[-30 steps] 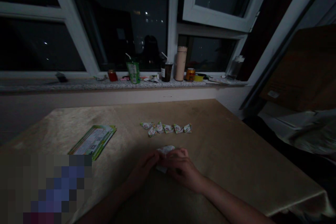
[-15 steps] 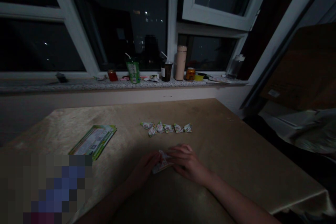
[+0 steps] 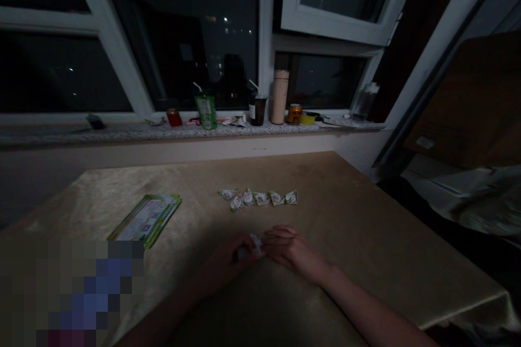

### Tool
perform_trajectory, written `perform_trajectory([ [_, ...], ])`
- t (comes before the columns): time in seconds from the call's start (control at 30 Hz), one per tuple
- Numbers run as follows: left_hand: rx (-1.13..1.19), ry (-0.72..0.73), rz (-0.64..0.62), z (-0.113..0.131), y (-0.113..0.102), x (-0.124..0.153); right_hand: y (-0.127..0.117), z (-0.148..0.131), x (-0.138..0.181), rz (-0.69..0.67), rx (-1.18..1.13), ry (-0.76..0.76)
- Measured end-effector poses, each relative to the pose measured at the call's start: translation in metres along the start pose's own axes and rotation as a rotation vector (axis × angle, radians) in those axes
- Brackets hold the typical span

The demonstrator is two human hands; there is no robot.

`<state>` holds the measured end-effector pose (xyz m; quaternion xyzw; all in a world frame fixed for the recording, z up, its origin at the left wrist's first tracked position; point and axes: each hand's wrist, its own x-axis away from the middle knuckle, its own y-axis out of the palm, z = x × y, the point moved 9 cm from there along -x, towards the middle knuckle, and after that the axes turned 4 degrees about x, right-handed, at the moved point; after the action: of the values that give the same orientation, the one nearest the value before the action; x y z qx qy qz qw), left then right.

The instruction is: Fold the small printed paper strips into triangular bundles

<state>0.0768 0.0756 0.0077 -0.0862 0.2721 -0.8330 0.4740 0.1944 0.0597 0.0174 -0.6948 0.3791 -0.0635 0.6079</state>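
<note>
My left hand (image 3: pixel 230 257) is curled around a small folded wrapper (image 3: pixel 255 246), white with faint print, low over the near part of the table. At its right edge, the bent fingers of my right hand (image 3: pixel 291 249) press on the same wrapper. Much of the wrapper is hidden by the fingers. Farther back lies a row of several small folded packets (image 3: pixel 261 198), white and green, some touching. To the left is a flat stack of green and white printed wrappers (image 3: pixel 148 219).
A gold-brown cloth covers the table (image 3: pixel 345 217). Behind it, the speckled windowsill (image 3: pixel 163 133) bears a green cup (image 3: pixel 206 111), a dark cup (image 3: pixel 257 111), a pale tumbler (image 3: pixel 280 97) and jars. A blurred patch hides the lower left. A cardboard box (image 3: pixel 468 108) stands at right.
The wrapper is more bunched and shows less between my hands. My left fingers have shifted right and curled over it; my right fingers have drawn closer together.
</note>
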Motion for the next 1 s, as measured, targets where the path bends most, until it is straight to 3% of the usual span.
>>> perform_trajectory([
  [0.37, -0.512, 0.120, -0.047, 0.006, -0.006, 0.007, 0.004, 0.010, 0.004, 0.022, -0.014, 0.065],
  [0.63, -0.655, 0.155, -0.049, 0.006, -0.005, 0.009, 0.000, 0.014, 0.004, 0.083, -0.120, 0.108],
  [1.0, -0.585, 0.167, -0.060, 0.009, 0.000, 0.006, -0.004, 0.007, 0.004, 0.045, -0.111, 0.108],
])
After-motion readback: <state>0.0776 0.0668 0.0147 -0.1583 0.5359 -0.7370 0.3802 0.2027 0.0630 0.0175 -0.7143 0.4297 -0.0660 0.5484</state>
